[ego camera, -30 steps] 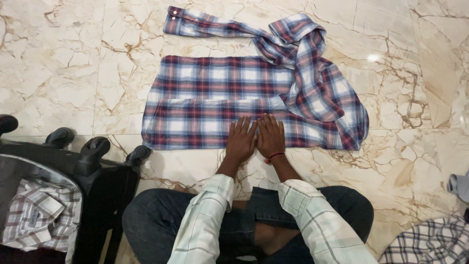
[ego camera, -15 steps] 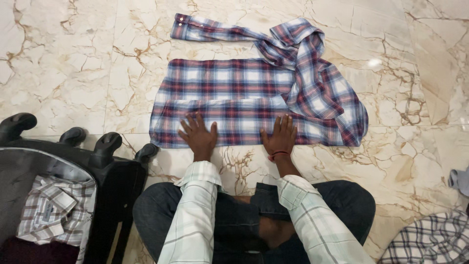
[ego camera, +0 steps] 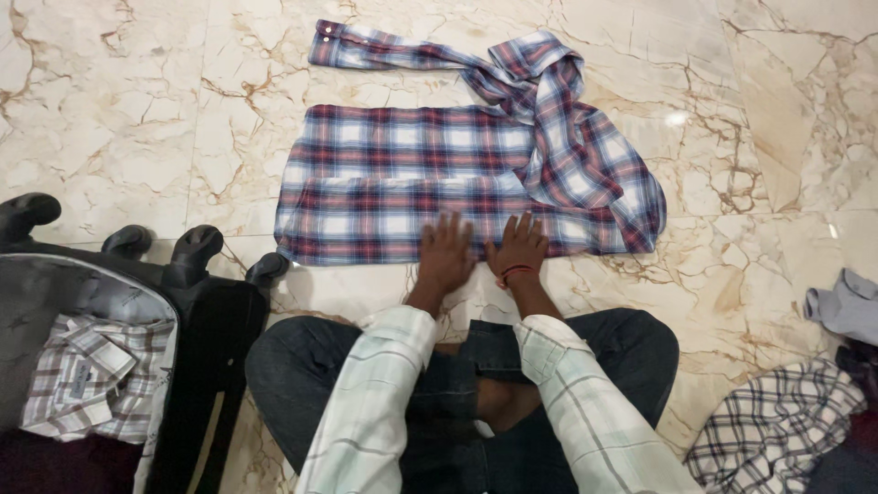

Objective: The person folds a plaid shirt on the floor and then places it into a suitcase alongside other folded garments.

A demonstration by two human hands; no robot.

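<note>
A blue, red and white plaid shirt (ego camera: 412,174) lies partly folded on the marble floor (ego camera: 137,119), one sleeve stretched along its far side. My left hand (ego camera: 446,252) rests flat on the shirt's near edge, fingers spread and slightly blurred. My right hand (ego camera: 519,247), with a red band at the wrist, lies flat on the same edge just to the right. Both palms press the cloth and hold nothing. I sit cross-legged in dark jeans and a pale checked shirt.
An open black suitcase (ego camera: 210,320) with wheels stands at the left, a folded checked shirt (ego camera: 87,375) inside it. A dark-and-white checked garment (ego camera: 768,421) and a grey cloth (ego camera: 846,306) lie at the right.
My left hand has slid right along the shirt's near edge, back beside my right hand. One second ago the two hands were also together; between then they had spread apart.
</note>
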